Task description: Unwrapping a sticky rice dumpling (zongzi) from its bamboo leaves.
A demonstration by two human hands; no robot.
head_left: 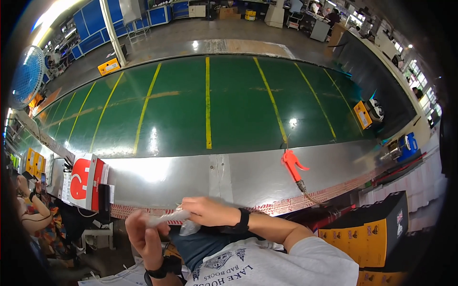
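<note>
A crumpled, whitish thin sheet is stretched and twisted between my hands, just off the front edge of the metal bench. It looks like plastic or tissue, but the blur hides which. My right hand has its fingers closed on the right end, with a loose translucent fold hanging below. My left hand is curled at the other end and smeared by motion, its fingertips seeming to grip it. Farther right, a red air blow gun lies on the bench with its hose running off the front edge.
A green conveyor belt with yellow stripes runs beyond the metal ledge. A red and white box stands left; yellow and black boxes are stacked right. An orange box with a shoe sits at the belt's right. Another person's arm shows at left.
</note>
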